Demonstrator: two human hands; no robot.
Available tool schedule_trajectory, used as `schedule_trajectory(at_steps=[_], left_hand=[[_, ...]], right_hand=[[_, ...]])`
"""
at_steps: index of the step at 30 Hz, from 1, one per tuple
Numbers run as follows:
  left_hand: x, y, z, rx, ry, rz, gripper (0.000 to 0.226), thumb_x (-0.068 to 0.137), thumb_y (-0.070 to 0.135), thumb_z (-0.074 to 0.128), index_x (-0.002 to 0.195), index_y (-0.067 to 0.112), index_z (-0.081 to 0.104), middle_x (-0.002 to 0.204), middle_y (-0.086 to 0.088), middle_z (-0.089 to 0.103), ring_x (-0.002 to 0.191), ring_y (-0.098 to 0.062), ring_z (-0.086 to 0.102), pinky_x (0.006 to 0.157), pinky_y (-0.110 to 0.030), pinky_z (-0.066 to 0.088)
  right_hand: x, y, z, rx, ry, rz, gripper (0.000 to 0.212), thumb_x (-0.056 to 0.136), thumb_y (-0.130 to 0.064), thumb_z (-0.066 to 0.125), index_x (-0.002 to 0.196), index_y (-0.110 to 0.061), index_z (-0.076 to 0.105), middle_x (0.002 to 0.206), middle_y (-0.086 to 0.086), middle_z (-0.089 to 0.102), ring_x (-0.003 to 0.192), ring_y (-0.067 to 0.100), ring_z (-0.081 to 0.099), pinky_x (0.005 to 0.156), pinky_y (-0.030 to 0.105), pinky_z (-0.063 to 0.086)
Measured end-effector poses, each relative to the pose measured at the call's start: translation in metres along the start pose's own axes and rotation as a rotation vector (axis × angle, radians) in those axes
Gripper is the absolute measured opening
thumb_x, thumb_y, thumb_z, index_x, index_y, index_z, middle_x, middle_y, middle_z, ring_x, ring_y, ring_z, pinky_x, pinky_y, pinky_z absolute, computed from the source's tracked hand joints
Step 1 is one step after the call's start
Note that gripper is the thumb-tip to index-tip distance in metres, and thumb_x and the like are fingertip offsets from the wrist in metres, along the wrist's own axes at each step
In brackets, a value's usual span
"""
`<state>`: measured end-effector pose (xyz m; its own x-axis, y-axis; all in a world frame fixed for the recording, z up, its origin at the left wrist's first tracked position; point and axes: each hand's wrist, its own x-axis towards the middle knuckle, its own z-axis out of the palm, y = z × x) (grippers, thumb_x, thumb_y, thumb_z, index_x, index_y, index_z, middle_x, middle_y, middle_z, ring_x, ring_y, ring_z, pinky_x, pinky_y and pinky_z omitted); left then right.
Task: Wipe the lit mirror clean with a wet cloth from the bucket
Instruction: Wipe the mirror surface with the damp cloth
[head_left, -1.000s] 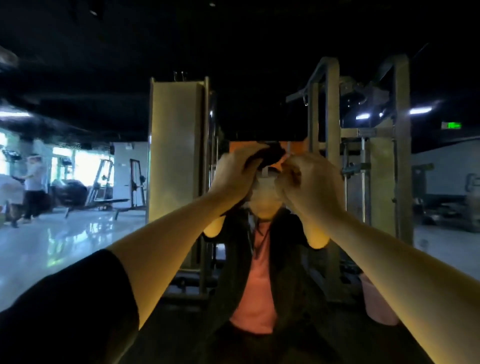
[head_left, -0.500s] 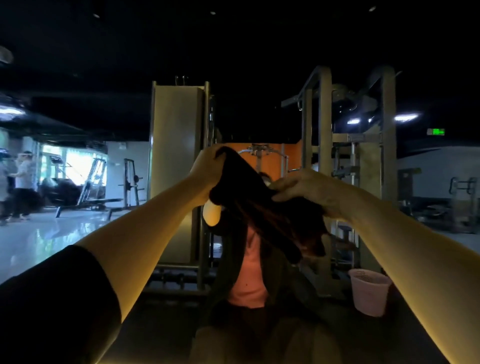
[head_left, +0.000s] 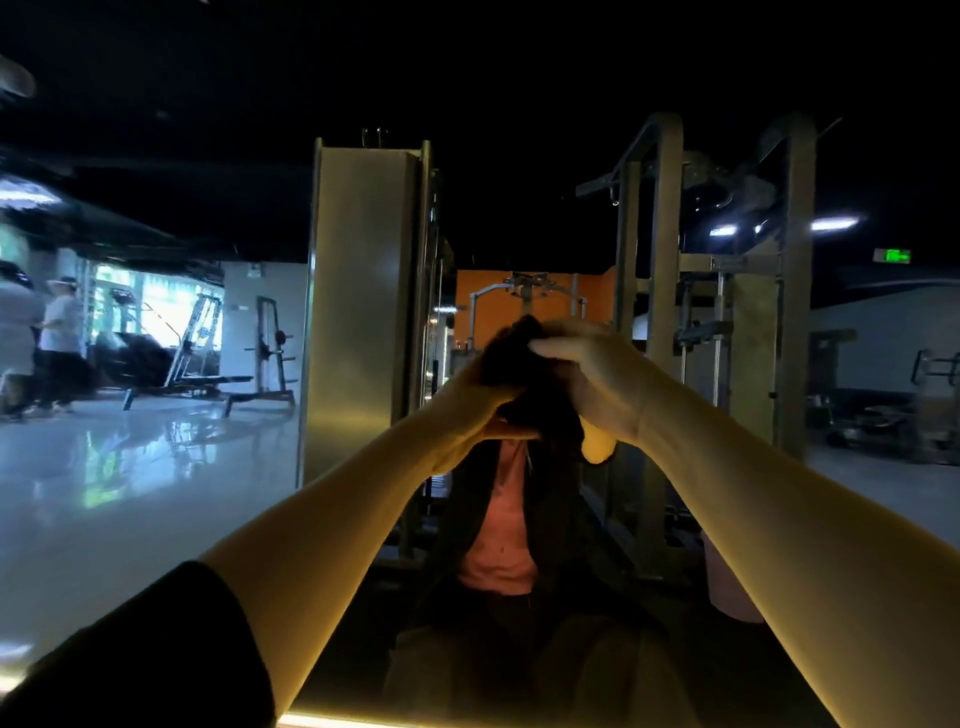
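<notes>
- Dark cloth (head_left: 540, 384): bunched, gripped between left hand (head_left: 467, 400) and right hand (head_left: 597, 379), raised.
- Mirror (head_left: 156, 493): lit lower edge; reflects gym machines, glossy floor.
- Pink basket (head_left: 727, 587): lower right, partly hidden.

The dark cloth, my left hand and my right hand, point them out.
dark cloth (head_left: 540, 400), head view, bunched middle.
left hand (head_left: 467, 410), head view, back of hand.
right hand (head_left: 602, 379), head view, back of hand.
</notes>
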<state>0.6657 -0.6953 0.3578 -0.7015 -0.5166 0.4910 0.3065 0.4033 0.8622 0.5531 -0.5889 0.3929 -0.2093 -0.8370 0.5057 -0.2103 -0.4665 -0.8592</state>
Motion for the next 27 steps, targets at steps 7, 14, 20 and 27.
schedule_trajectory(at_steps=[7,14,20,27], left_hand=[[0.044,0.014,-0.034,0.476,0.897,0.483,0.026,0.1,0.023,0.047,0.124,0.028,0.058,0.109,0.005,0.066,0.089,-0.001,0.064,0.083,-0.028,0.057],[0.077,-0.028,-0.017,1.28,0.545,0.629,0.065,0.091,0.046,0.05,0.151,0.024,0.034,0.162,-0.007,0.015,0.147,-0.035,0.01,0.11,-0.054,0.035],[0.056,-0.085,-0.008,1.482,0.297,0.872,0.054,0.096,0.03,0.046,0.148,0.024,0.035,0.157,-0.008,0.029,0.145,-0.037,0.022,0.102,-0.051,0.044],[0.104,0.006,0.004,1.236,0.599,0.601,0.057,0.098,0.029,0.055,0.15,0.025,0.035,0.163,-0.004,0.014,0.151,-0.031,0.0,0.11,-0.054,0.038]], right_hand=[[0.045,0.039,-0.063,-0.997,0.581,-0.539,0.015,0.087,-0.006,0.063,0.101,-0.004,0.066,0.104,0.011,0.064,0.1,0.027,0.061,0.086,0.036,0.049],[0.058,0.074,-0.095,-1.417,0.649,-0.507,0.06,0.101,-0.041,0.04,0.156,-0.019,0.027,0.164,0.014,0.014,0.152,0.03,0.009,0.122,0.046,0.011],[0.059,0.078,-0.103,-1.456,0.657,-0.604,0.062,0.097,-0.046,0.039,0.15,-0.014,0.04,0.158,0.02,0.029,0.148,0.036,0.024,0.116,0.052,0.026],[0.053,0.08,-0.107,-1.542,0.64,-0.607,0.058,0.099,-0.043,0.035,0.15,-0.015,0.038,0.157,0.021,0.03,0.147,0.036,0.024,0.116,0.046,0.02]])
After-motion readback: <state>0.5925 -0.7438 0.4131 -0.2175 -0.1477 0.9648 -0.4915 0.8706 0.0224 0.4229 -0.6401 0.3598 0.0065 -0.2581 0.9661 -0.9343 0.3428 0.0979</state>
